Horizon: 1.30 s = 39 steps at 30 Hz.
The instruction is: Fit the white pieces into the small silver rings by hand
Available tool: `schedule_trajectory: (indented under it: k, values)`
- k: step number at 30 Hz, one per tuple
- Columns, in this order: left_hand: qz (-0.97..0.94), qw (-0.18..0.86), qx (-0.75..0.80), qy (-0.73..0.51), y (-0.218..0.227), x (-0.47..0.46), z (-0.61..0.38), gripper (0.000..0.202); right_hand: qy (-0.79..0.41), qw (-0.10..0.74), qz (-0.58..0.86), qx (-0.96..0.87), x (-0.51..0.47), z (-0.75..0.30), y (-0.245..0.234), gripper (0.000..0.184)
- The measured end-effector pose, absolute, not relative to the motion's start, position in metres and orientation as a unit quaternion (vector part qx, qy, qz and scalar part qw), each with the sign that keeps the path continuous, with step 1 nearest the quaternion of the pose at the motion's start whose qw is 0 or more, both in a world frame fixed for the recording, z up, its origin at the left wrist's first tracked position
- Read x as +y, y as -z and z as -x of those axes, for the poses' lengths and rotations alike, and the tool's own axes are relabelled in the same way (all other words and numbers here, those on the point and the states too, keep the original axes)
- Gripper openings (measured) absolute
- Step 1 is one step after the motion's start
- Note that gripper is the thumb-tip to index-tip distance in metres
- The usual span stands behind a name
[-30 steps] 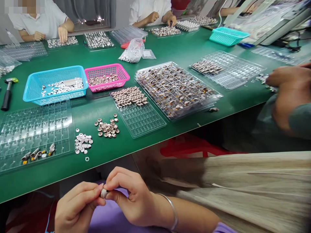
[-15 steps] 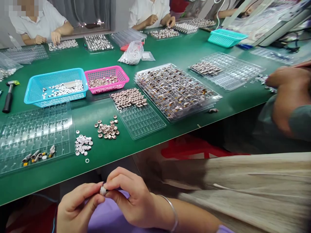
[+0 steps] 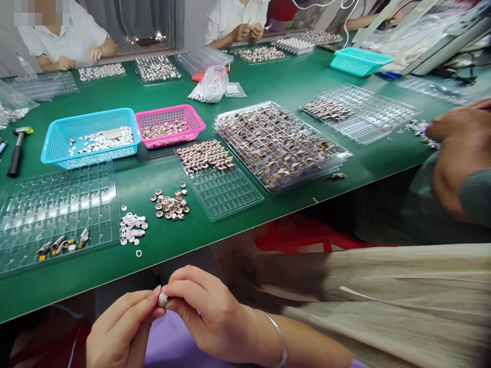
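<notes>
Fingers (image 3: 180, 287): of both hands pinched shut on one small pale part (image 3: 163, 299), tips meeting over it
Left hand (image 3: 118, 332): below the bench (image 3: 291, 82) edge, thumb against the part
Right hand (image 3: 209, 317): curled over from the right, silver bangle (image 3: 281, 341) on wrist
Part: held over the lap, off the bench
Nearest on bench: white washers (image 3: 132, 228), brown caps (image 3: 171, 204), clear tray (image 3: 57, 204)

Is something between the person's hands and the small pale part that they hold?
Nothing visible. The left hand and the right hand both pinch the small pale part directly, just off the green table.
</notes>
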State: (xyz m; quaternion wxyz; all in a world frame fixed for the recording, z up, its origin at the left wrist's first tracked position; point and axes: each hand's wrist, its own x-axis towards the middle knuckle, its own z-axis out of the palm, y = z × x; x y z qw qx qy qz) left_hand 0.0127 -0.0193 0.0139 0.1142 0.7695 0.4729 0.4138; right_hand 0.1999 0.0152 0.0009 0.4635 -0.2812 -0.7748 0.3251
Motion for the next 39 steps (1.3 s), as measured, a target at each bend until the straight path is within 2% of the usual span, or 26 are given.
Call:
schedule_trajectory:
  k: [13,25,34,39]
  values:
    - [-0.812,0.145,0.440,-0.356,-0.0227,-0.0093,-0.0121,0.013,-0.366,0.464,0.254,-0.766,0.0183,-0.2028,-0.0005,0.013]
    - [-0.833,0.093,0.436,-0.327,-0.0198,-0.0148,-0.0138,0.018,-0.334,0.471,0.270,-0.771,0.0169,-0.2024,-0.0005,0.016]
    - [-0.851,0.026,0.420,-0.314,-0.0223,-0.0131,-0.0182,0.019,-0.326,0.438,0.281,-0.789,0.0162,-0.2034,-0.0042,0.018]
    - [-0.852,0.046,0.419,-0.311,-0.0205,-0.0133,-0.0171,0.018,-0.346,0.438,0.273,-0.784,0.0189,-0.2049,-0.0063,0.017]
